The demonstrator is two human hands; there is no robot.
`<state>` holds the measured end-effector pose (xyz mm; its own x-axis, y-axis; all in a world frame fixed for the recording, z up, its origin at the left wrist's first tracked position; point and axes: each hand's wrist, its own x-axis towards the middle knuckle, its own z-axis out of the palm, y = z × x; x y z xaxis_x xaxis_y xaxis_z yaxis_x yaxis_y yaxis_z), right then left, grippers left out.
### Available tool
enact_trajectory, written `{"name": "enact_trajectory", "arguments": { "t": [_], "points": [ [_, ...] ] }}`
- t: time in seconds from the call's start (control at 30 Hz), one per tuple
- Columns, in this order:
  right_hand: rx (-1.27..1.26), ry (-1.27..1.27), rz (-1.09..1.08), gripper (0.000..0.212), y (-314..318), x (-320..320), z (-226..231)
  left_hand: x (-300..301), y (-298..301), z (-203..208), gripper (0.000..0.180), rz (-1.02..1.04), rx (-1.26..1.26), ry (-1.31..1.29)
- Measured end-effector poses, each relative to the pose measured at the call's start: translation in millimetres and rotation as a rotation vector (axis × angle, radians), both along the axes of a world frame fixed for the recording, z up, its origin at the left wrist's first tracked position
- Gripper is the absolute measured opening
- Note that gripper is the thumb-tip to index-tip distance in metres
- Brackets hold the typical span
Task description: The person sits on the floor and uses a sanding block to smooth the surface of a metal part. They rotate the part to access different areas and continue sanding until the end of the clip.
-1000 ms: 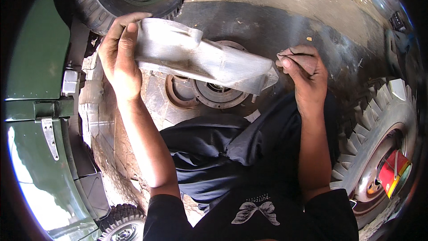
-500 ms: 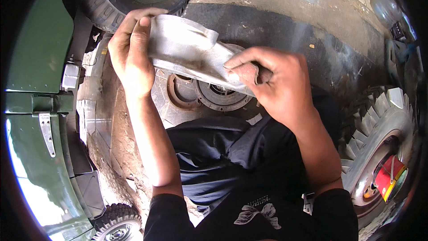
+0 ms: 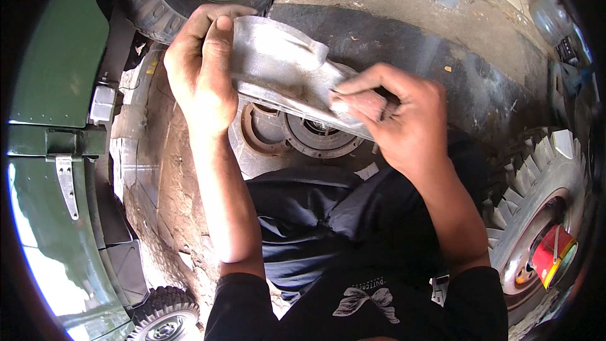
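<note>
A silvery cast metal housing (image 3: 271,50) is held up in front of me, tilted down to the right. My left hand (image 3: 205,66) grips its left end, thumb on the near face and fingers behind the upper edge. My right hand (image 3: 410,113) pinches a folded piece of reddish-brown sandpaper (image 3: 367,103) and presses it against the housing's right part. Below the housing, a round metal plate (image 3: 325,142) with a hub in its middle and a curved rusty brake shoe (image 3: 255,132) lie on the floor, partly hidden by the housing.
A green vehicle body (image 3: 50,88) runs along the left side. A tyre with a green rim (image 3: 151,0) stands at the far left, another tyre (image 3: 530,177) at the right with a red and yellow tin (image 3: 555,254) on its rim. A clear plastic bottle (image 3: 549,16) is at the far right.
In the picture, both hands and the housing have shifted slightly to the right, along with much of the scene. The sandpaper has turned in my right hand and shows a flatter face.
</note>
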<state>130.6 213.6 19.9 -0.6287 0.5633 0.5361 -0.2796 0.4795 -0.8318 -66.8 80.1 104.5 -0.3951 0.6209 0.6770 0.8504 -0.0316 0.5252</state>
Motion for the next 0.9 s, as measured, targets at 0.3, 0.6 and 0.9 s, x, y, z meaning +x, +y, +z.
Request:
{"name": "enact_trajectory", "arguments": {
  "t": [0.3, 0.6, 0.9],
  "points": [
    [0.261, 0.21, -0.214, 0.014, -15.6, -27.0, 7.1, 3.2, 1.3, 2.2, 0.027, 0.023, 0.004, 0.012],
    [0.015, -0.009, 0.118, 0.013, -0.9, -21.4, 19.2, 5.4, 2.7, 1.9, 0.027, 0.066, 0.009, 0.023],
    [0.045, -0.05, 0.477, 0.018, 42.0, -8.3, 16.0, 8.0, -1.3, -1.5, 0.031, -0.002, 0.002, -0.004]
  ]
}}
